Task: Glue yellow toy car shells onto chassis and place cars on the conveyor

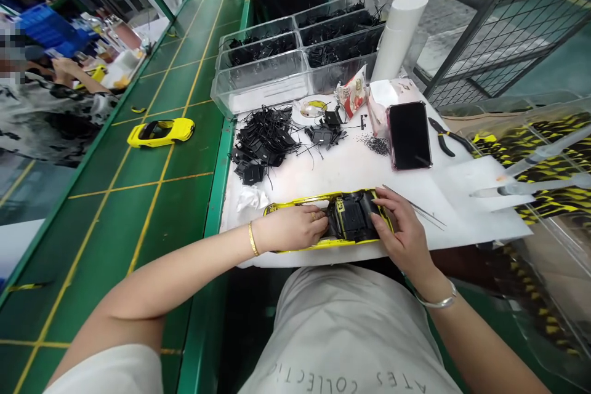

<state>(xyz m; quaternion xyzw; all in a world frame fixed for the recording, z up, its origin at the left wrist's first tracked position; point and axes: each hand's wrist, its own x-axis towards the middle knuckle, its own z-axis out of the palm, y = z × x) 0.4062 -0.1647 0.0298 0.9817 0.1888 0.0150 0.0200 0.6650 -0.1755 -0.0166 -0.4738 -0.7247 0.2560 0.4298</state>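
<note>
A yellow toy car body (344, 241) lies upside down or open side up at the table's near edge, with black parts (355, 215) set inside it. My left hand (295, 228) reaches over its left half, fingers bent down into the shell; whatever the fingertips pinch is hidden. At the other end my right hand (399, 225) rests around the car's right end, thumb and fingers gripping its edges. Just behind that hand lie thin metal tweezers (422, 209). Beyond the car are a heap of black wired parts (265, 138) and tiny dark screws (376, 144).
Clear bins (263, 83) of black parts stand at the back beside a white roll (399, 37). A phone (409, 135) and pliers (447, 135) lie right. Left runs a green conveyor (106, 221) carrying a yellow car shell (161, 133). A co-worker (50, 104) sits across it.
</note>
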